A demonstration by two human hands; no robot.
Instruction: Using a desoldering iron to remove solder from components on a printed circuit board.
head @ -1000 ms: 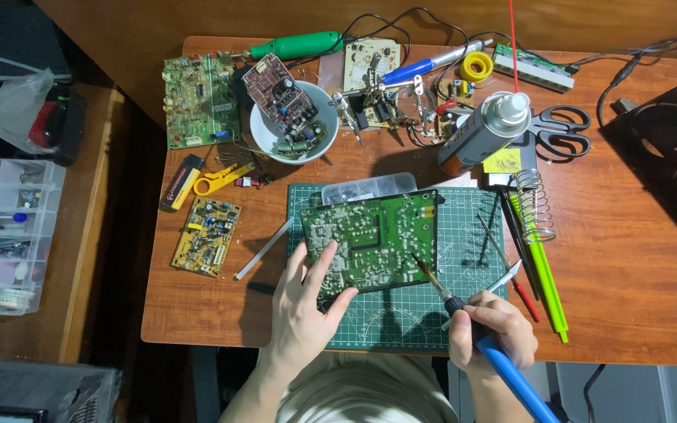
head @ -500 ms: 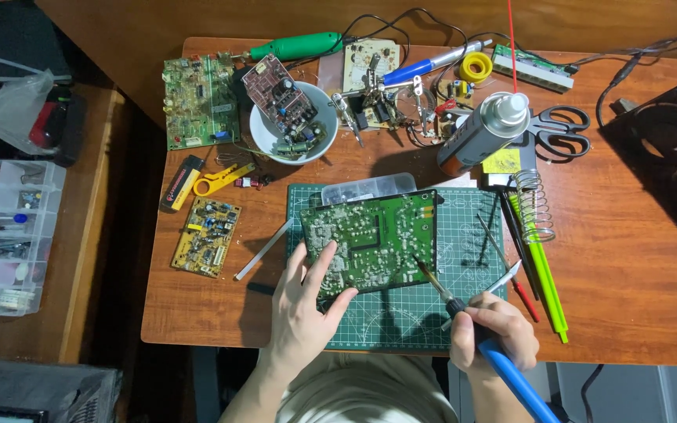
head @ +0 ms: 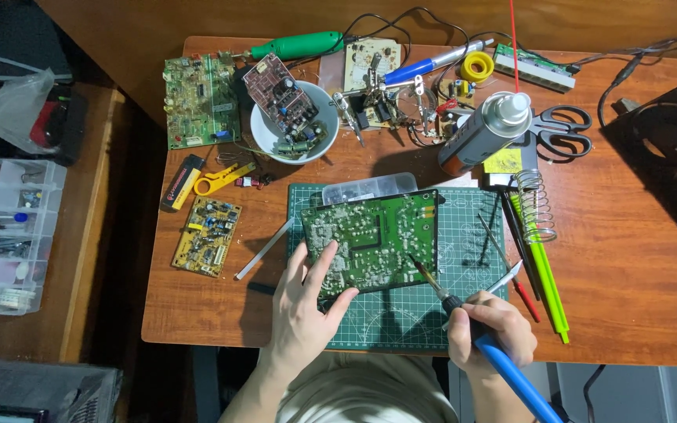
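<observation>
A green circuit board (head: 378, 239) lies solder side up on a green cutting mat (head: 401, 313). My left hand (head: 305, 313) rests on the board's near left corner, fingers spread and pressing it down. My right hand (head: 489, 329) grips a blue-handled soldering iron (head: 464, 313). Its thin tip touches the board near the lower right area.
A white bowl (head: 264, 133) with a small board, other circuit boards (head: 201, 98), a spray can (head: 483, 129), scissors (head: 562, 129), a coiled iron stand (head: 538, 204), green pens, tweezers and wires crowd the wooden table. A parts organizer (head: 1, 227) stands at the left.
</observation>
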